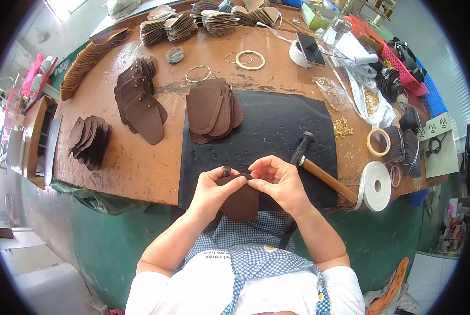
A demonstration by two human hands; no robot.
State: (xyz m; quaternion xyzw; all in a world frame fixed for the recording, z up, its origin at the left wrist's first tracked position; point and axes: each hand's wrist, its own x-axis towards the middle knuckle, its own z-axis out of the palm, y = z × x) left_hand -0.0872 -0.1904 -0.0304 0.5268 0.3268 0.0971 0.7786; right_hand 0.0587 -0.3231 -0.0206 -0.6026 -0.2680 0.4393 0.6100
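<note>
Just in front of my body, both hands hold a dark brown leather piece [241, 203] with a rounded end hanging down. My left hand [211, 190] pinches its upper edge between thumb and fingers. A short dark metal rod with a round top [226, 170] sticks up beside the left fingers. Thumb and forefinger of my right hand [281, 185] close on the same edge; any small part between the fingertips is too small to make out. Right of that hand, a hammer [327, 179] with a wooden handle lies on the black mat [266, 118].
Stacked brown leather pieces [211, 113] sit on the mat, with more piles [143, 100] to the left. Loose gold-coloured rivets [342, 128], a white tape roll [375, 186], a yellowish tape roll [378, 142] and a phone [310, 50] lie at right. Leather bundles [218, 22] line the far edge.
</note>
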